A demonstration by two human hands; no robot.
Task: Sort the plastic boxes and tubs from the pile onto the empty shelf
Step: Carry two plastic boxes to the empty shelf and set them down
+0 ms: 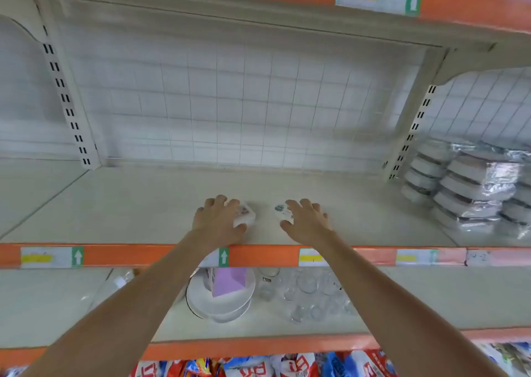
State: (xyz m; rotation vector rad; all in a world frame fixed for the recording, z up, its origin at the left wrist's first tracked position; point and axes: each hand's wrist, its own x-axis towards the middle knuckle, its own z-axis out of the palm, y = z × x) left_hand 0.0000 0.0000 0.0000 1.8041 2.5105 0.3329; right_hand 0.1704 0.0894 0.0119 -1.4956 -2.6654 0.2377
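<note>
Both arms reach over the shelf [143, 204] near its front edge — the left hand [219, 222] clasps one small white box [244, 214], the right hand [307, 223] covers another small box [281, 211], fingers spread.

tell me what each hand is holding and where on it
Left hand grips a small white box from above, across its top; right hand does likewise on another small box.
</note>
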